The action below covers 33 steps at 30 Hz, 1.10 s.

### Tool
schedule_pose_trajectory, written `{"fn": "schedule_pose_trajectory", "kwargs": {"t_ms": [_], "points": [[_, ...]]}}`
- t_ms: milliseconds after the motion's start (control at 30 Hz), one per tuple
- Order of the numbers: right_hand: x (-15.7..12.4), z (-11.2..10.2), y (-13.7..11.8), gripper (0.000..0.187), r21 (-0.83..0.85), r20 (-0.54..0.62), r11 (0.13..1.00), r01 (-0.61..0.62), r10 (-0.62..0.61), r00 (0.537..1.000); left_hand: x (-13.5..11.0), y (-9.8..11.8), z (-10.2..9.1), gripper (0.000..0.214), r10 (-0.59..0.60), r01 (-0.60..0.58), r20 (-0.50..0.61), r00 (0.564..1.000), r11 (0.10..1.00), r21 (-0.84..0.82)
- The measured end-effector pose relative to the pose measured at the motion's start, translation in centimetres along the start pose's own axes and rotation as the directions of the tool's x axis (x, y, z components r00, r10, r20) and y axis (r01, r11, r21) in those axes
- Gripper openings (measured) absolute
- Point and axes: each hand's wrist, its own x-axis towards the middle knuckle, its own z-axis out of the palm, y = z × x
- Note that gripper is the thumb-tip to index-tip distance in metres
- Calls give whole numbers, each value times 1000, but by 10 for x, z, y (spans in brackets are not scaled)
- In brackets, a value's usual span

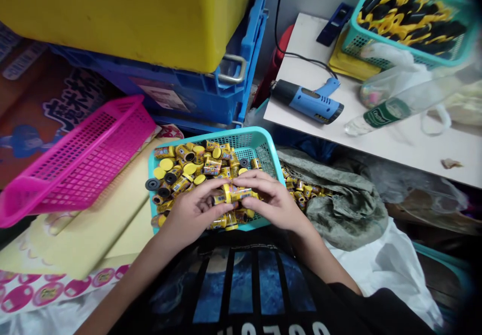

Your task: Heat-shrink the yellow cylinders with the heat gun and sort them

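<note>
A small yellow canister (241, 193) lay crosswise between the two hands, held over the near half of a turquoise basket (214, 135); whether it was one piece or two set end to end, I could not tell. With it as the dial's centre and twelve pointing away from the person, the left hand (198, 204) was at nine and the right hand (271, 197) at three, both pinching it.

Many similar canisters (213, 166) filled the basket, with yellow caps and dark discs among them. Between nine and ten, a pink basket (86, 159) stood tilted beside a pale yellow sheet (124, 214); at eight lay a sheet of round pink stickers (48, 292). Toward eleven, a yellow bin (131, 18) rested on a blue crate (188, 94). Between one and two, a blue-and-black heat gun (309, 101) lay on a white table (399, 141), its dark nozzle at the edge. At two were a plastic bottle (387, 114) and, beyond it, another turquoise basket (352, 43) of yellow-and-black pieces. Just past three was a crumpled grey-green cloth (342, 214), with more canisters beside it; a white bag (384, 264) lay at four.

The forearms came in from seven and from between four and five. Each thumb pressed from the near side, the fingers curving over the far side, and the fingertips of the two hands nearly met.
</note>
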Motion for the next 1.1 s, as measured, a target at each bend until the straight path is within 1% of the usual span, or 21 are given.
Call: {"fn": "schedule_pose_trajectory", "kwargs": {"t_ms": [33,67,100,133,167,200,267,367,433,500,567,700,800,900,967,1033,1100], "points": [[-2,0,1,34,61,11,996,-60,59,998,1,-1,-2,35,102,-100,-20,995,990,97],[-4,0,2,37,132,29,982,-133,131,991,1,-3,-4,32,211,-204,-21,977,961,188],[-5,0,3,40,202,48,958,-205,199,979,2,-4,-5,28,309,-297,-6,951,919,260],[-7,1,4,43,258,64,931,-258,250,966,2,-5,-7,27,381,-365,8,925,878,309],[-8,1,5,44,295,67,912,-283,276,959,3,-6,-8,26,422,-403,19,907,851,338],[-9,2,5,45,310,56,909,-280,276,959,3,-7,-8,28,431,-410,19,902,842,351],[-9,2,4,43,288,-11,930,-229,242,970,3,-9,-6,35,383,-357,-10,924,870,339],[-11,-1,4,40,223,-107,963,-150,177,978,3,-12,0,44,262,-239,-77,962,943,232],[-15,-7,4,35,164,-143,983,-82,106,984,4,-15,3,48,215,-197,-116,970,969,147],[-21,-17,4,34,89,-169,996,-15,30,985,5,-17,5,53,210,-200,-138,968,976,85],[-28,-31,3,37,18,-208,1000,6,-2,978,6,-18,5,54,234,-227,-134,963,972,67],[-44,-60,2,36,-71,-310,997,-37,13,951,9,-16,4,51,323,-313,-101,941,944,108],[-54,-76,3,34,-105,-329,993,-52,15,944,9,-15,5,56,364,-356,-82,928,929,96],[-60,-87,0,35,-153,-302,986,-64,15,953,10,-14,9,62,396,-394,-82,914,918,43],[-64,-94,-5,34,-207,-303,974,-91,24,953,11,-13,12,65,437,-440,-90,895,898,-18],[-67,-102,-12,30,-257,-317,956,-145,59,947,12,-10,16,67,479,-488,-104,872,869,-85],[-70,-112,-20,29,-291,-318,927,-238,141,938,14,-6,19,68,499,-510,-110,860,849,-138]]}}
